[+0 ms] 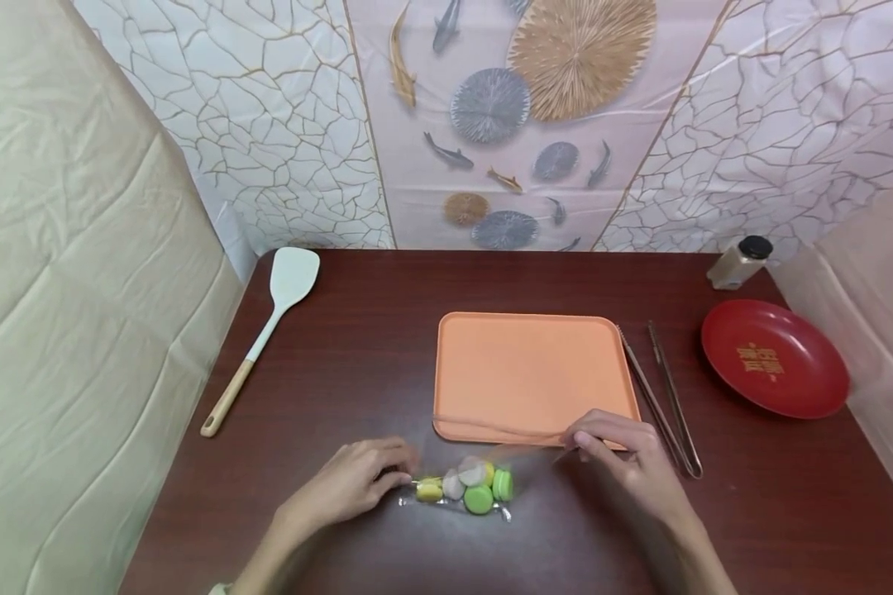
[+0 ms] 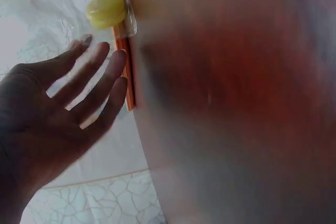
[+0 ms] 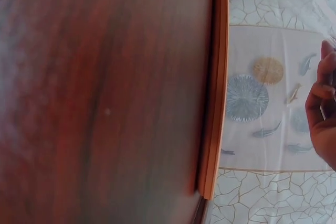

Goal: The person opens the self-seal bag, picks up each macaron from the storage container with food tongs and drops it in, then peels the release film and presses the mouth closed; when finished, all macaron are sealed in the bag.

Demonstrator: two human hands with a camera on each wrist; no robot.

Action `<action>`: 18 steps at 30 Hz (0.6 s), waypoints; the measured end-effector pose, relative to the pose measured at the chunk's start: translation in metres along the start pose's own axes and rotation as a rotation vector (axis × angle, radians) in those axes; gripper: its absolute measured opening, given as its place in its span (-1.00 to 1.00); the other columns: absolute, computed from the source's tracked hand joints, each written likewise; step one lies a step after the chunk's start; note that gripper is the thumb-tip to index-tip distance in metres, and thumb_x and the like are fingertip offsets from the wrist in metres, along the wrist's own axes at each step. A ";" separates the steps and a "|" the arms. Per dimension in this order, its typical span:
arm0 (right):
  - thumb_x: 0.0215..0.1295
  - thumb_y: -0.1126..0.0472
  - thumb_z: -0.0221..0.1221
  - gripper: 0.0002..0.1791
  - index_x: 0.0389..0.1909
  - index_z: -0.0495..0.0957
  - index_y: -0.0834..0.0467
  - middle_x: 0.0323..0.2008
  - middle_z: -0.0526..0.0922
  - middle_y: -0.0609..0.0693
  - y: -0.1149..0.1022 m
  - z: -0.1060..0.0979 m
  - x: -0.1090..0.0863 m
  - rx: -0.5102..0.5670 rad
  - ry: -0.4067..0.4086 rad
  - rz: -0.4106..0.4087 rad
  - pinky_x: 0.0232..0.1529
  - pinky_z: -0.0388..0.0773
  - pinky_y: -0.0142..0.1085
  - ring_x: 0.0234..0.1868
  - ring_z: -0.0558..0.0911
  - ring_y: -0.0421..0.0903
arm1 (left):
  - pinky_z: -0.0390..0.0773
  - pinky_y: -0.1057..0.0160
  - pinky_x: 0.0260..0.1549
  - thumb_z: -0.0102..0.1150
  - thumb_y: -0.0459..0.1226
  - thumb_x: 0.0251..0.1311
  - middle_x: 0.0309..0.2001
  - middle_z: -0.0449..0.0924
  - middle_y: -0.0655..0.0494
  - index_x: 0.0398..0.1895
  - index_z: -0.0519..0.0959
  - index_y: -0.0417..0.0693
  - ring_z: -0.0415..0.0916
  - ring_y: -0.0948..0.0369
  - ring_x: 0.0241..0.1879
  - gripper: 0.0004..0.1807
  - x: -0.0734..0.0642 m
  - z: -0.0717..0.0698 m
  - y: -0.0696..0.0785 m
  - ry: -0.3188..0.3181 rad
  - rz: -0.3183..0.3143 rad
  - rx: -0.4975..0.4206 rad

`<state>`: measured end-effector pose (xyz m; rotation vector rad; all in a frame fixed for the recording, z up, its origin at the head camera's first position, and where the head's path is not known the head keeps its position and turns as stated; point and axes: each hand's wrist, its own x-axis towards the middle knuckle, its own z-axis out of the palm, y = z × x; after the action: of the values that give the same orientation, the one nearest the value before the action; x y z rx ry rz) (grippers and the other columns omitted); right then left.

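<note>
Low over the near part of the table lies a clear plastic bag with several macarons (image 1: 479,498) in yellow, green and pale colours. My left hand (image 1: 360,479) is at its left end, thumb beside the yellow macaron (image 2: 106,10). In the left wrist view that hand's fingers (image 2: 89,80) are spread and fairly straight. My right hand (image 1: 625,459), by the near right corner of the orange tray (image 1: 528,364), pinches the bag's clear film. Curled fingers of that hand (image 3: 324,103) show at the right wrist view's edge. The film's outline is blurred and hard to follow.
Metal tongs (image 1: 671,397) lie right of the tray. Farther right are a red plate (image 1: 796,364) and a black-capped jar (image 1: 740,263). A white spatula with a wooden handle (image 1: 264,339) lies at the left. Cloth-covered walls (image 1: 298,124) enclose the table.
</note>
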<state>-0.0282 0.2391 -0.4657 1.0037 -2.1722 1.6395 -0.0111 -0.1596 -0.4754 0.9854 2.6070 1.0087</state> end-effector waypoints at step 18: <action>0.05 0.73 0.39 -0.45 -0.07 0.78 0.08 -0.25 0.79 -0.08 -0.020 -0.019 0.004 -0.174 -0.121 -0.051 -0.14 0.58 -0.47 -0.25 0.69 -0.27 | 0.76 0.37 -0.08 0.03 -0.53 0.62 0.07 0.87 -0.03 0.16 0.75 -0.20 0.84 0.16 0.05 -0.68 0.027 -0.012 0.048 0.250 0.197 -0.468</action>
<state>-0.0217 0.2523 -0.4418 1.1219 -2.2993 1.3726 -0.0109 -0.1223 -0.4333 1.0561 2.3001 1.7907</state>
